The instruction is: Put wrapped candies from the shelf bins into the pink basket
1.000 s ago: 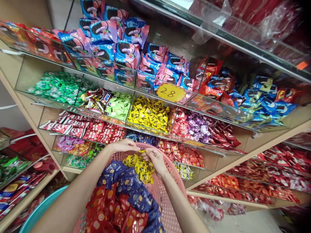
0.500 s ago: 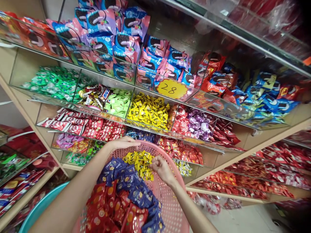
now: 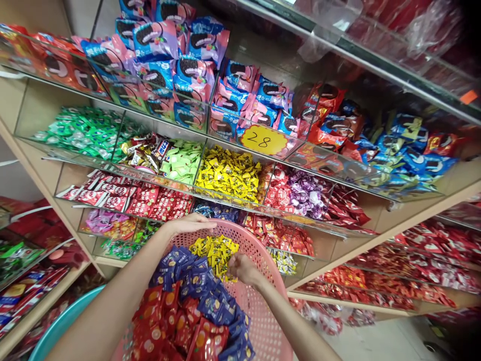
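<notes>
Many yellow packets (image 3: 211,249) in the pink basket (image 3: 260,321) now seem to occupy the right hand (image 3: 244,269), which has dropped to their edge, fingers curled, whether around one cannot be told, while the left hand (image 3: 192,223) lies on the rim, grip unclear

Yellow-wrapped candies (image 3: 212,250) lie loosely heaped inside the pink basket (image 3: 259,313).

Glossy film sheathed red packets (image 3: 150,321), a duller sheen navy packets (image 3: 214,303), in a perforated plastic basket (image 3: 255,306); clear panels (image 3: 326,173) shone smooth, boards (image 3: 417,213) looked wooden, and the yellow sign (image 3: 264,139) appeared matt, like paper.
</notes>
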Demonstrator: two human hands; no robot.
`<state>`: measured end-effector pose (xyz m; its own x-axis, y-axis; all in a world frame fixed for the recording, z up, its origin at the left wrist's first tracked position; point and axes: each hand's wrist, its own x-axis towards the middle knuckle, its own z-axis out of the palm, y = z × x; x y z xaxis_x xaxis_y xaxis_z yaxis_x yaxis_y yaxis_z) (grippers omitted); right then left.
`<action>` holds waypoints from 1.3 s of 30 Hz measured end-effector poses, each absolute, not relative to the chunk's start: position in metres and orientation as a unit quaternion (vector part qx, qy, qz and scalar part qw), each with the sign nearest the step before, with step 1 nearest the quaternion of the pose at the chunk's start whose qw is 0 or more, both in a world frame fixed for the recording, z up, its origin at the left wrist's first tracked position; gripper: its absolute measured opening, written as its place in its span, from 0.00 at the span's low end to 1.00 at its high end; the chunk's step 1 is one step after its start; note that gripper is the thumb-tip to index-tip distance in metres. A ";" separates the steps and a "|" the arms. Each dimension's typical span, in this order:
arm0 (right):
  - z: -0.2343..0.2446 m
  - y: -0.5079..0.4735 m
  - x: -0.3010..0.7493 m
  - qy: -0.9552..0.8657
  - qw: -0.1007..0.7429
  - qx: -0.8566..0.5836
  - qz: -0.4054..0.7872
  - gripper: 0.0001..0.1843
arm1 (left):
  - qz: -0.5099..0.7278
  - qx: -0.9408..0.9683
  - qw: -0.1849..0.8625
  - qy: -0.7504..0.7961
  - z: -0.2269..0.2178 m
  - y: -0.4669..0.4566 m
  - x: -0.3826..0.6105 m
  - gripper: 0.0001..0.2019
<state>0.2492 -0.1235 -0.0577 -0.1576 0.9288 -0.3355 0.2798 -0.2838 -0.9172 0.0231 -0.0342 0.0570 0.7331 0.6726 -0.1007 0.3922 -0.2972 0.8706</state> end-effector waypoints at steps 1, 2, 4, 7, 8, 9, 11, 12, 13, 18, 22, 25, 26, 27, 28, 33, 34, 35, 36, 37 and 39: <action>-0.058 -0.122 0.248 -0.519 0.287 -0.581 0.558 0.10 | 0.145 0.790 0.493 0.334 0.056 -0.034 0.023 0.22; -0.057 -0.122 0.247 -0.516 0.284 -0.581 0.562 0.11 | 0.146 0.788 0.497 0.333 0.056 -0.034 0.023 0.22; -0.057 -0.121 0.244 -0.503 0.288 -0.581 0.572 0.11 | 0.148 0.785 0.503 0.330 0.055 -0.033 0.023 0.22; -0.058 -0.121 0.240 -0.487 0.303 -0.588 0.571 0.12 | 0.147 0.780 0.511 0.329 0.055 -0.033 0.023 0.22; -0.059 -0.122 0.239 -0.489 0.308 -0.590 0.564 0.12 | 0.146 0.779 0.512 0.331 0.056 -0.033 0.023 0.22; -0.060 -0.122 0.238 -0.495 0.312 -0.593 0.553 0.11 | 0.146 0.780 0.510 0.333 0.055 -0.033 0.023 0.22; -0.061 -0.124 0.236 -0.518 0.309 -0.604 0.521 0.10 | 0.146 0.782 0.506 0.335 0.055 -0.033 0.023 0.22; -0.060 -0.125 0.236 -0.530 0.302 -0.614 0.502 0.09 | 0.146 0.783 0.504 0.334 0.055 -0.032 0.022 0.22; -0.059 -0.126 0.236 -0.540 0.291 -0.626 0.481 0.08 | 0.147 0.785 0.503 0.332 0.054 -0.032 0.022 0.22; -0.041 -0.129 0.238 -0.609 0.244 -0.656 0.375 0.10 | 0.143 0.792 0.489 0.338 0.056 -0.034 0.022 0.23; 0.015 -0.124 0.238 -0.680 0.210 -0.608 0.351 0.13 | 0.139 0.790 0.494 0.336 0.055 -0.034 0.022 0.22; 0.081 -0.113 0.233 -0.729 0.200 -0.521 0.397 0.13 | 0.147 0.787 0.491 0.342 0.049 -0.031 0.022 0.23; 0.102 -0.106 0.231 -0.745 0.223 -0.503 0.378 0.14 | 0.151 0.786 0.491 0.343 0.047 -0.030 0.022 0.23; 0.120 -0.098 0.230 -0.755 0.251 -0.493 0.352 0.14 | 0.156 0.787 0.490 0.340 0.046 -0.030 0.022 0.23; 0.135 -0.088 0.229 -0.762 0.286 -0.492 0.309 0.14 | 0.159 0.789 0.489 0.337 0.045 -0.030 0.022 0.23; 0.156 -0.036 0.227 -0.752 0.334 -0.566 0.041 0.06 | 0.160 0.794 0.470 0.351 0.047 -0.031 0.020 0.23; 0.153 -0.028 0.226 -0.751 0.321 -0.577 0.021 0.06 | 0.161 0.793 0.469 0.354 0.046 -0.030 0.020 0.24; 0.150 -0.021 0.226 -0.749 0.308 -0.586 0.011 0.06 | 0.161 0.793 0.469 0.354 0.046 -0.030 0.020 0.24; 0.147 -0.017 0.225 -0.748 0.298 -0.593 0.005 0.06 | 0.160 0.793 0.469 0.353 0.045 -0.029 0.020 0.24; 0.145 -0.013 0.223 -0.746 0.291 -0.599 0.002 0.06 | 0.161 0.793 0.471 0.352 0.044 -0.029 0.020 0.24; 0.142 -0.009 0.220 -0.743 0.283 -0.607 -0.001 0.05 | 0.165 0.789 0.476 0.351 0.041 -0.027 0.020 0.24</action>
<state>0.2203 -0.0095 0.1419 -0.1032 0.9010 0.4214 0.9020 0.2634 -0.3422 0.0202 -0.0271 0.0406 0.6989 0.7114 -0.0741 0.3970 -0.2997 0.8675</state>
